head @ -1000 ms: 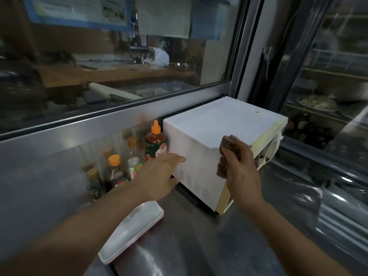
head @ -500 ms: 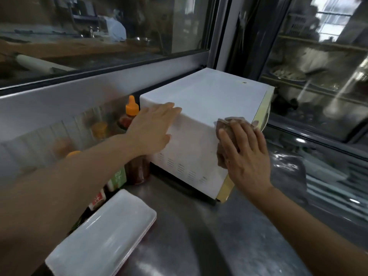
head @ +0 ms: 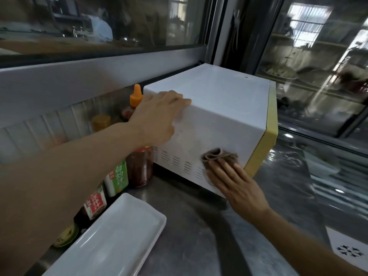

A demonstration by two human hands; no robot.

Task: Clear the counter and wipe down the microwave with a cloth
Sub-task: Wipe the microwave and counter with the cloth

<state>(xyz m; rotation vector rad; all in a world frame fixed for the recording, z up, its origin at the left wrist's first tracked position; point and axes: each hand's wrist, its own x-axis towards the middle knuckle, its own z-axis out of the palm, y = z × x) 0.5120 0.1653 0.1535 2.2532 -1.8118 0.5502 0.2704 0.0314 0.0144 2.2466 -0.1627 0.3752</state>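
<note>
right hand (head: 237, 186) presses the cloth (head: 217, 156) flat-fingered low on the microwave (head: 215, 108) side, left hand (head: 157, 116) spread flat, bracing its top edge. best to wipe firmly across those specks (vents need lighter pressure, i'd say).

A white rectangular tray (head: 111, 238) lies at the counter's near left edge. Along the back-left edge stand sauce bottles: an orange-capped one (head: 136, 96), a dark-sauce jar (head: 139, 168), a green-labelled bottle (head: 117, 177) (Chinese lettering) and a red-labelled one (head: 95, 204). A window (head: 99, 26) runs behind.
</note>
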